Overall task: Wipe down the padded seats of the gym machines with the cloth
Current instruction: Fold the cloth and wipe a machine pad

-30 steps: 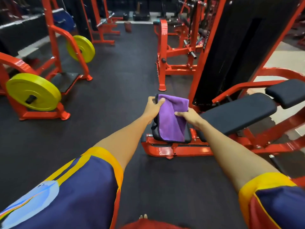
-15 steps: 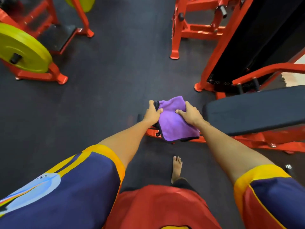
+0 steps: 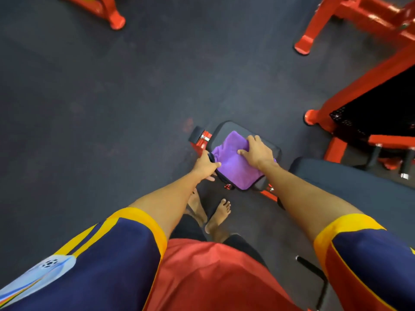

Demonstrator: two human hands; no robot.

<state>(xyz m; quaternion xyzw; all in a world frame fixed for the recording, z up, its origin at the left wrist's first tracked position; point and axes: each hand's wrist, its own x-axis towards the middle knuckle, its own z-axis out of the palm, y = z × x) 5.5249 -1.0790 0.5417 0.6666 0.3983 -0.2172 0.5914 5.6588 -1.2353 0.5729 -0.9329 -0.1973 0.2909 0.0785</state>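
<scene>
A purple cloth (image 3: 233, 163) lies spread over a small black padded seat (image 3: 231, 129) mounted on a red frame. My right hand (image 3: 256, 152) lies flat on top of the cloth and presses it onto the pad. My left hand (image 3: 205, 164) grips the seat's left edge, thumb over the top next to the cloth. A longer black padded bench (image 3: 350, 176) extends to the right of the seat.
Red machine frames (image 3: 350, 19) and a black weight-stack cover (image 3: 381, 104) stand at the right; another red foot (image 3: 112, 16) is at the top left. Dark rubber floor (image 3: 112, 108) surrounds the seat. My bare feet (image 3: 215, 214) stand just in front of it.
My head has tilted down and moved closer, so the seat is seen from above. My right hand has slid the cloth across the pad; my left hand keeps its hold on the edge.
</scene>
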